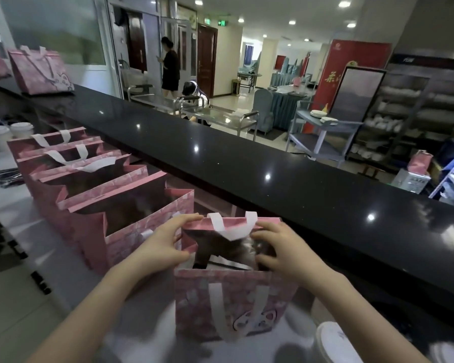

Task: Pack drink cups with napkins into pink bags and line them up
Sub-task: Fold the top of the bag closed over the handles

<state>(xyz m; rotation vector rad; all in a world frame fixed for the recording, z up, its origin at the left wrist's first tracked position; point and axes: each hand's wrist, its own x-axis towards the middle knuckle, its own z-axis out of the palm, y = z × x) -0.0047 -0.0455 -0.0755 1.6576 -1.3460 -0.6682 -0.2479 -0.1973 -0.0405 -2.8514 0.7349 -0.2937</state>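
At the far left, two white lidded cups [9, 132] stand on the pale table [16, 260], apparently unpacked. Right of them a row of pink bags [95, 195] runs diagonally from far left toward the near centre, mouths open, tight along the raised black ledge [247, 163]; what they hold is too dark to tell.

The near bag [220, 299] stands at the row's near end, just beside the last one. The left hand [160, 244] pinches its left rim, and the right hand [281, 247] has its fingers hooked over the right rim. Each grip is clenched on the bag's edge, probably to spread the mouth wide or square the bag with the line. Something dark with a pale band sits inside; I cannot tell whether it is a cup with a napkin.

At the near right another white lidded cup [333, 341] waits close to the bag, where a sideways slide could knock it. The ledge blocks pushing farther away.
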